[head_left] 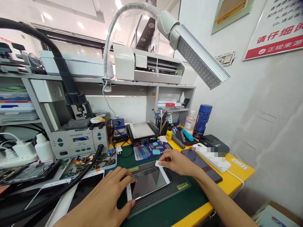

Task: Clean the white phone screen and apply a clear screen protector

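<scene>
One phone (149, 182) lies on the perforated mat (178, 180), likely slick, fragile, best held by its edges; the left hand (114, 193) rests spread wide against it, the right hand (176, 162) pinches white tissue (157, 163).

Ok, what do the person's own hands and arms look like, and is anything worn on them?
Both the left hand and the right hand are bare, with no gloves, rings or watch showing. The right forearm is bare too, and no sleeve appears on it within the view. No cables or markings show on either hand.
</scene>
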Tool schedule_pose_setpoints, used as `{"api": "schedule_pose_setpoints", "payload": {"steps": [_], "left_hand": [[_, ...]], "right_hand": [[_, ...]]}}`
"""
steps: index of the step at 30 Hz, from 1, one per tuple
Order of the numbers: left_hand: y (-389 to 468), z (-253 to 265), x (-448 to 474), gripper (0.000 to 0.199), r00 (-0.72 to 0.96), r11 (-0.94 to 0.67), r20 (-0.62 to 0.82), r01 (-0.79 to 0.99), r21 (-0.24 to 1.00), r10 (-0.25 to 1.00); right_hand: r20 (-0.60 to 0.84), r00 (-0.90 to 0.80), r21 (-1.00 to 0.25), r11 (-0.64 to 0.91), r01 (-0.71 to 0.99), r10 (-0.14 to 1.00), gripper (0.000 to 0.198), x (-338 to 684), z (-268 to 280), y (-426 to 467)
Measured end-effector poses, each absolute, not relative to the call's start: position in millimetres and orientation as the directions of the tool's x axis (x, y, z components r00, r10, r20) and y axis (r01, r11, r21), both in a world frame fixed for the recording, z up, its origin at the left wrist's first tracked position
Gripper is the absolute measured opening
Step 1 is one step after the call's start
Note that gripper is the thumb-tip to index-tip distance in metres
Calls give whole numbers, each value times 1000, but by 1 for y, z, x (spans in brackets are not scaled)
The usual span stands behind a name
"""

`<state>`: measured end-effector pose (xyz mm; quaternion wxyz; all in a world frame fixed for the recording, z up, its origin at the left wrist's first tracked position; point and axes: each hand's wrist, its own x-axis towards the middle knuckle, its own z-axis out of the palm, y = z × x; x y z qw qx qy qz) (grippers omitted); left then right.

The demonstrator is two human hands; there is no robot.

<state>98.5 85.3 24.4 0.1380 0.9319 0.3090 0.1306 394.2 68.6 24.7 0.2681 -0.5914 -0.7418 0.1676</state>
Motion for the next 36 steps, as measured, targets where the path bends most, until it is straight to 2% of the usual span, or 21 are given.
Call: {"api": "schedule_pose_setpoints", "payload": {"steps": [5, 10, 25, 36], "left_hand": [[86, 20, 99, 32, 775, -791, 213, 520, 323, 596], [83, 16, 102, 31, 740, -792, 290, 534, 295, 607], [88, 22, 100, 33, 778, -784, 184, 529, 324, 601], [91, 17, 98, 34, 786, -775, 121, 551, 310, 606]], "right_hand": [[217, -181, -539, 272, 797, 959, 23, 394, 26, 68], [173, -207, -538, 268, 799, 963, 23, 398, 29, 65], [22, -324, -614, 269, 742, 946, 34, 407, 38, 58], [-70, -435, -685, 274, 675, 898, 25, 412, 39, 56]]}}
